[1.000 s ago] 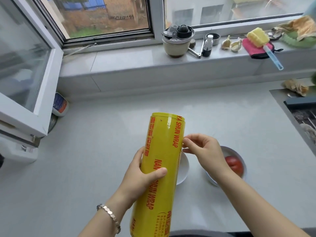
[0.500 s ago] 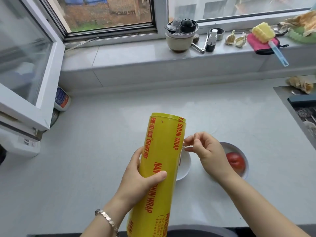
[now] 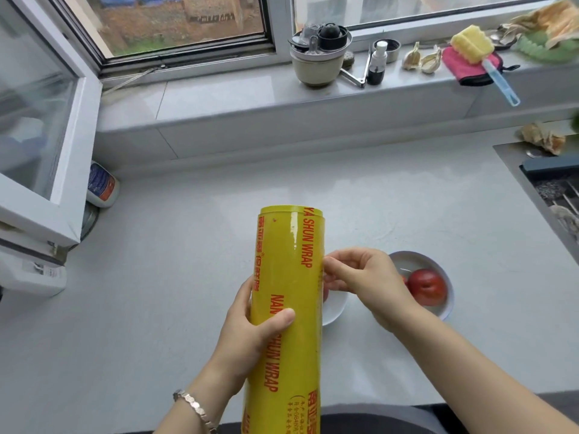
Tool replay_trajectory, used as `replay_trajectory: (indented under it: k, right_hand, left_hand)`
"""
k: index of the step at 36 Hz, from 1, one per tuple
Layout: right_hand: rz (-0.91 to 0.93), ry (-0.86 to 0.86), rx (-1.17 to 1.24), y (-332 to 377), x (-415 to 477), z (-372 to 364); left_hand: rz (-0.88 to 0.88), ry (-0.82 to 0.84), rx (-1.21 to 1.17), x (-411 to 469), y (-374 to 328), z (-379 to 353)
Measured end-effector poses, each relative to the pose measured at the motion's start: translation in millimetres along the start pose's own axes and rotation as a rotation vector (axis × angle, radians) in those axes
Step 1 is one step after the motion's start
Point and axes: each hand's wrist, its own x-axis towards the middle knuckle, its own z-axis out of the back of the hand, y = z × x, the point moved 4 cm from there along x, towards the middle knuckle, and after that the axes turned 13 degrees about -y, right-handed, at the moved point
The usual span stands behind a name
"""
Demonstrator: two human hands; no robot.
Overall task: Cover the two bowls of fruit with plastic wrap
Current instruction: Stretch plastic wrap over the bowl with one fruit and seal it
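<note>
Holding the plastic wrap roll (image 3: 291, 277) upright over the counter (image 3: 156, 277): yellow tube with red lettering, and its bottom end runs out of view at the lower edge. Left hand (image 3: 250, 324) grips the roll's left side about halfway up, thumb across the front, fingers wrapped round the back and mostly hidden. Bracelet (image 3: 195, 408) on that wrist, below and left of the roll. Right hand (image 3: 366, 277) is at the roll's right edge, fingers curled, thumb and fingertips together and pinching at the edge. Cannot tell whether a loose end of film sits between them. Near bowl (image 3: 336, 308) is white and sits on the counter just right of the roll, mostly hidden by the roll and the right hand, so its contents are unclear. Far bowl (image 3: 407, 256) is further right of the roll, beyond the right hand, with a red fruit (image 3: 426, 286) inside. No film visible on either bowl. Behind the roll is the window sill (image 3: 219, 92), carrying a lidded pot (image 3: 316, 62), a small bottle (image 3: 377, 65), garlic (image 3: 421, 59), and a pink cloth (image 3: 470, 70) with a yellow sponge brush (image 3: 473, 47) on top. Far left of the roll, a labelled bottle (image 3: 101, 184) lies by the open window frame. Sink (image 3: 551, 189) is far right of the roll.
</note>
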Motion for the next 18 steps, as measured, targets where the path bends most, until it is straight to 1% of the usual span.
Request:
replay_trajectory:
  k: [8,10,14,16,18]
  right_hand:
    - [0.02,0.111,-0.092,6,-4,-6]
    - [0.054,0.102,-0.098,9,-7,-6]
    - [0.208,-0.005,-0.182,12,-9,0]
    - [0.207,-0.016,-0.131,12,-10,1]
    - [0.133,0.0,-0.019,9,-9,-2]
  left_hand:
    - [0.014,0.006,-0.033,-3,2,1]
    - [0.011,-0.007,-0.037,-4,2,0]
    - [0.011,-0.057,-0.041,-4,4,0]
    - [0.006,-0.085,-0.027,-4,5,0]
    - [-0.007,-0.106,0.007,-3,6,0]
